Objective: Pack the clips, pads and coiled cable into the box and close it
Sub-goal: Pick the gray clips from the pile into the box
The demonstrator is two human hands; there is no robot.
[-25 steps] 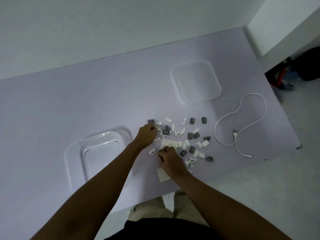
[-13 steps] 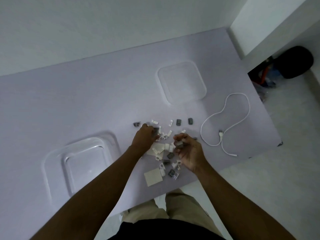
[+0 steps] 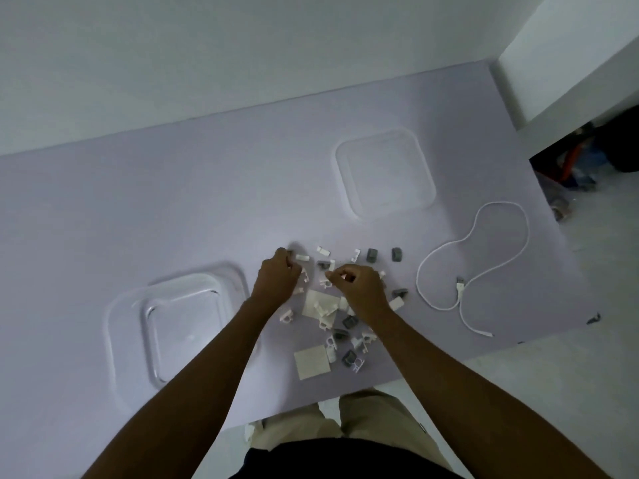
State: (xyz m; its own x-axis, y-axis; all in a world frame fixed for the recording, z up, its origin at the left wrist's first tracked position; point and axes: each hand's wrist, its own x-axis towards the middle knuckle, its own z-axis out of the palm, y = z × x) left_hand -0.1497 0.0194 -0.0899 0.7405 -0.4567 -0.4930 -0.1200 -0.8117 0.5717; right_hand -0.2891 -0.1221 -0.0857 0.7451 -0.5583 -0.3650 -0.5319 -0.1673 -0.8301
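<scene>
Several small white and grey clips (image 3: 349,335) lie scattered on the pale lilac table (image 3: 173,202), mixed with two cream square pads (image 3: 313,361). My left hand (image 3: 276,280) is curled over clips at the heap's left edge. My right hand (image 3: 361,288) is closed on a few white clips just above the heap. The clear plastic box (image 3: 179,323) stands open to the left. Its clear lid (image 3: 385,172) lies flat further back. The white cable (image 3: 473,271) lies uncoiled in a loose loop at the right.
The table's near edge runs just below the clips, with my knees under it. A white wall corner and dark clutter (image 3: 587,160) on the floor are at the far right. A small dark bit (image 3: 594,318) lies on the table's right edge.
My right hand has lifted from the heap's near side, fingers curled around clips, and moved up to the middle. My left hand stayed at the heap's left edge. The view shifted.
</scene>
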